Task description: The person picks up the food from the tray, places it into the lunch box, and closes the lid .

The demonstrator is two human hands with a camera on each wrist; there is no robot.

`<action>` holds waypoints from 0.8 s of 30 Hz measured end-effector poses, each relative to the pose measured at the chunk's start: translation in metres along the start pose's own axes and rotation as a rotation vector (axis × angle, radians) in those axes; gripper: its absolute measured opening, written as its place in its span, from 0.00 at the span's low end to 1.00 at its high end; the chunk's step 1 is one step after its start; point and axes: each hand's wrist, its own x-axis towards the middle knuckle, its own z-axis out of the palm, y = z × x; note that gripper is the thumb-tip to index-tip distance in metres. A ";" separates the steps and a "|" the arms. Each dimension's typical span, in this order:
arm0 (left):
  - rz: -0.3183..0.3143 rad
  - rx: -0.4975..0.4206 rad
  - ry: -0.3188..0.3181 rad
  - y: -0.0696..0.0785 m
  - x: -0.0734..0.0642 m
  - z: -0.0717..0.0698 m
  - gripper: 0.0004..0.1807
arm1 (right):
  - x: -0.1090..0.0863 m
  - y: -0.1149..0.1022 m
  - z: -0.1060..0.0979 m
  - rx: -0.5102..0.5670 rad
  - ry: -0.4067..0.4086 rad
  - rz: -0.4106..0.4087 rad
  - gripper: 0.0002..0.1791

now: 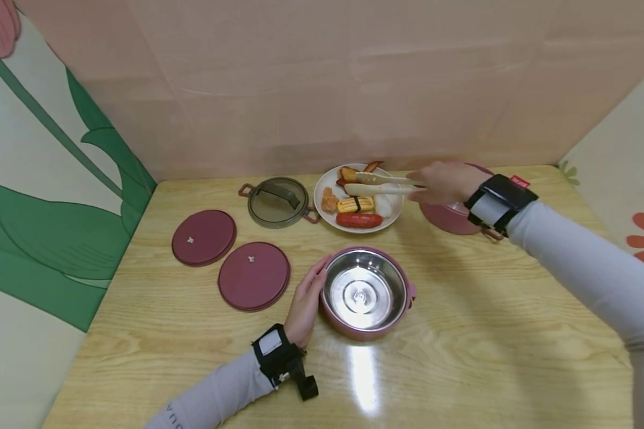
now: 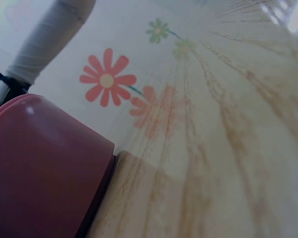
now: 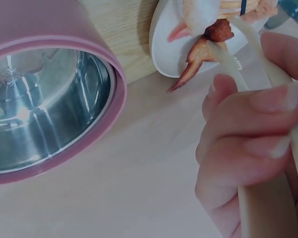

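**Tongs (image 1: 383,189) at the plate (image 1: 330,179), no food yet in the bowl (image 1: 362,298)**

The fingers of the right hand (image 1: 444,183) grip the tongs, whose jaws stand apart, tips at a brown piece (image 1: 347,173) on the plate's far side; whether they touch it cannot be told. The fingers of the left hand (image 1: 306,301) lie stretched against the side of the bowl, probably steadying it.

Around the tips, the plate also carries a fried chunk (image 1: 329,201), a yellow block (image 1: 347,206) with a dark band, a red sausage (image 1: 358,220) and a white piece (image 1: 383,206). The steel-lined bowl stands uncovered on the desk (image 1: 461,357), nearer the person.

The work looks barely begun: the tongs are in hand and the bowl is open, but all the food in view lies on the plate and picking any up remains undone.

Farther out, a glass lid (image 1: 272,211) sits just left of the plate, and two maroon lids (image 1: 254,277) lie flat beyond the left hand. A maroon vessel (image 1: 451,219) is partly hidden behind the right hand; its contents cannot be made out.
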 end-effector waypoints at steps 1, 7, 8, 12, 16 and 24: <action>0.000 0.001 -0.001 0.000 0.000 0.000 0.26 | 0.001 -0.001 0.000 -0.011 0.007 -0.003 0.28; 0.007 -0.003 0.000 0.001 0.000 -0.002 0.25 | 0.008 -0.011 -0.004 -0.073 0.029 -0.010 0.25; 0.011 -0.003 0.002 0.001 0.000 -0.002 0.25 | 0.009 -0.013 -0.005 -0.078 0.025 -0.006 0.25; 0.020 -0.004 0.008 0.002 0.001 -0.003 0.25 | 0.013 -0.017 -0.008 -0.087 0.011 0.002 0.26; 0.018 -0.005 0.015 0.002 0.002 -0.002 0.25 | 0.015 -0.015 -0.006 -0.094 0.028 0.002 0.25; 0.009 -0.013 0.015 -0.001 0.004 0.000 0.26 | 0.012 -0.004 0.002 -0.070 0.099 -0.047 0.22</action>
